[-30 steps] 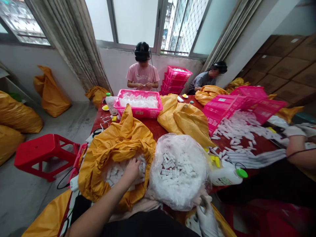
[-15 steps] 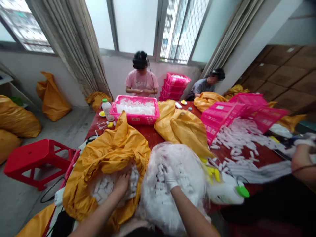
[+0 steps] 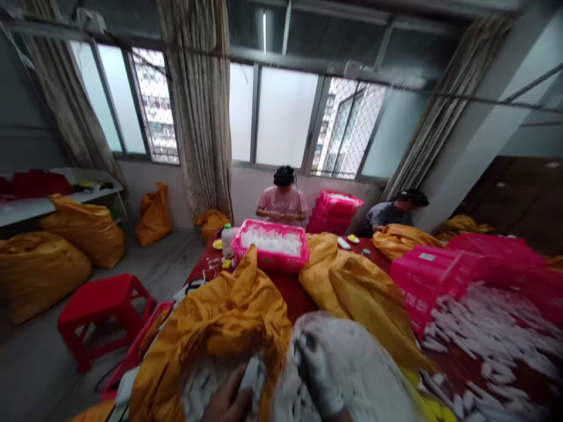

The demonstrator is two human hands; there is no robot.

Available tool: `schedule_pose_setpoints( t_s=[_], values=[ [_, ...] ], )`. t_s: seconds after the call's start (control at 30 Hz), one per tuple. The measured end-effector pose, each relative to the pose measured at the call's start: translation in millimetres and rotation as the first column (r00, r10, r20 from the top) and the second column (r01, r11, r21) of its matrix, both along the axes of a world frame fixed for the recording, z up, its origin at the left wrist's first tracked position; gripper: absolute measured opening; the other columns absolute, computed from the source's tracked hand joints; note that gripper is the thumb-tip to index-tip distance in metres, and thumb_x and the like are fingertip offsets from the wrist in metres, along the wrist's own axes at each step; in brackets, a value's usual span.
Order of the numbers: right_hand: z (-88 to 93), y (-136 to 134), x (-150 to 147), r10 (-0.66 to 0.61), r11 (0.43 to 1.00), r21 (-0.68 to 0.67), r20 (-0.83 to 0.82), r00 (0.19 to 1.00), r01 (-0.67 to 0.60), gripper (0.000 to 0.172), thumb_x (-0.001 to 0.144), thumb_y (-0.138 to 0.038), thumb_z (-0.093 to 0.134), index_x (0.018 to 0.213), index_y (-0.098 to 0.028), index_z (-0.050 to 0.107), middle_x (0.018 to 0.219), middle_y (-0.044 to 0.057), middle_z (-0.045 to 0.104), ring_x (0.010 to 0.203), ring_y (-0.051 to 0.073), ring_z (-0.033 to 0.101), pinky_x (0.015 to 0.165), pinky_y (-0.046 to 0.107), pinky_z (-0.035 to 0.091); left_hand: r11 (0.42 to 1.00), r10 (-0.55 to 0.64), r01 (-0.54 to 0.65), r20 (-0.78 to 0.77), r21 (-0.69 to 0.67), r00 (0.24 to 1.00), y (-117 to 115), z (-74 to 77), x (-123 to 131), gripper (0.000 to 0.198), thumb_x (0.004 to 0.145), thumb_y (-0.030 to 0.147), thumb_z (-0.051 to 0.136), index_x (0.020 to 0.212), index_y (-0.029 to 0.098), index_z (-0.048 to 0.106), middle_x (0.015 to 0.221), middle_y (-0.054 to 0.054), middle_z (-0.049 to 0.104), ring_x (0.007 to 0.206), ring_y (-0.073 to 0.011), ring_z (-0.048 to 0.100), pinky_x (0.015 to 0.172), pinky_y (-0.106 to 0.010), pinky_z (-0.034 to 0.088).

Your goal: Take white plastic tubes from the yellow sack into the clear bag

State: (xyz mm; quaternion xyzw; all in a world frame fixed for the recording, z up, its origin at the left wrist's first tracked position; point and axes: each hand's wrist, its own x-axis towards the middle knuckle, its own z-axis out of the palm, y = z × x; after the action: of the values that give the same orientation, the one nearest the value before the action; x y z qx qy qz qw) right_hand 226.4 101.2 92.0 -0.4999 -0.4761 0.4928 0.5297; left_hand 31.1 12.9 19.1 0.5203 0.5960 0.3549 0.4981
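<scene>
My left hand (image 3: 229,398), bare, is inside the mouth of an open yellow woven sack (image 3: 211,316). Its thumb and fingers are closed on a white plastic piece (image 3: 252,374). Many similar white pieces (image 3: 196,387) lie loose below it, blurred. In a white glove, my right hand (image 3: 320,372) reaches into a clear plastic bag (image 3: 365,357) beside the sack. Its fingers are curled among small white pieces with dark spots; what they grip, if anything, is too blurred to make out.
A pink basket (image 3: 270,261) of white pieces stands ahead on the red table (image 3: 277,288). At right, white tubes (image 3: 488,328) spill from tipped pink baskets (image 3: 433,281). Two people sit across the table. A red stool (image 3: 101,305) is on the floor at left.
The view has tilted up and swung left, so the table sits lower in the picture. My left hand has come up from the pieces with a white one; the right stays in the clear bag.
</scene>
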Motion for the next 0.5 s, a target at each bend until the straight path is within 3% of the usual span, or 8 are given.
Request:
schedule_pose_setpoints(
  t_s=[0.1,0.2,0.33,0.4,0.5],
  values=[
    [-4.5,-15,-15,0.054,0.997,-0.055,-0.051,0.997,-0.057,0.031,0.090,-0.042,0.052,0.105,-0.014,0.055,0.076,-0.001,0.058,0.051,0.005,0.049,0.044,0.018,0.042,0.997,-0.019,0.006,0.177,0.076,0.984,-13,27.0,13,0.060,0.077,0.062,0.055,0.121,0.022,0.057,0.076,-0.005,0.064,0.078,-0.0221,0.058,0.067,-0.029,0.050],
    [-3.5,-31,-34,0.072,0.996,-0.052,-0.099,0.993,-0.077,0.035,0.082,-0.048,0.060,0.099,-0.018,0.055,0.068,-0.004,0.055,0.044,0.004,0.042,0.039,0.017,0.036,0.993,-0.101,0.080,0.289,0.082,0.952,-15,42.1,18,0.059,0.077,0.061,0.057,0.120,0.021,0.056,0.064,0.000,0.056,0.062,-0.0164,0.051,0.054,-0.023,0.044],
    [3.9,-56,-50,0.138,0.990,0.031,-0.116,0.984,-0.135,0.032,0.068,-0.046,0.073,0.076,-0.019,0.059,0.071,-0.002,0.058,0.060,0.009,0.053,0.056,0.021,0.047,0.981,-0.189,0.189,0.513,0.053,0.837,-18,41.4,20,0.065,0.078,0.066,0.053,0.119,0.016,0.052,0.053,0.008,0.037,0.042,-0.0062,0.029,0.040,-0.018,0.025],
    [5.7,-66,-49,0.181,0.983,0.060,-0.131,0.975,-0.174,0.030,0.072,-0.047,0.068,0.076,-0.019,0.060,0.077,0.000,0.059,0.056,0.008,0.051,0.051,0.021,0.045,0.977,-0.199,0.208,0.573,0.050,0.795,-19,38.6,20,0.064,0.077,0.065,0.056,0.117,0.015,0.051,0.053,0.010,0.034,0.041,-0.0043,0.025,0.039,-0.017,0.020],
    [5.8,-75,-41,0.090,0.994,0.084,-0.223,0.971,-0.073,0.030,0.075,-0.048,0.065,0.087,-0.021,0.060,0.071,-0.003,0.056,0.041,0.004,0.041,0.039,0.020,0.035,0.962,-0.213,0.273,0.639,0.006,0.739,-20,35.8,19,0.061,0.076,0.062,0.059,0.115,0.015,0.050,0.052,0.011,0.035,0.039,-0.0037,0.025,0.037,-0.017,0.017]
  ],
)
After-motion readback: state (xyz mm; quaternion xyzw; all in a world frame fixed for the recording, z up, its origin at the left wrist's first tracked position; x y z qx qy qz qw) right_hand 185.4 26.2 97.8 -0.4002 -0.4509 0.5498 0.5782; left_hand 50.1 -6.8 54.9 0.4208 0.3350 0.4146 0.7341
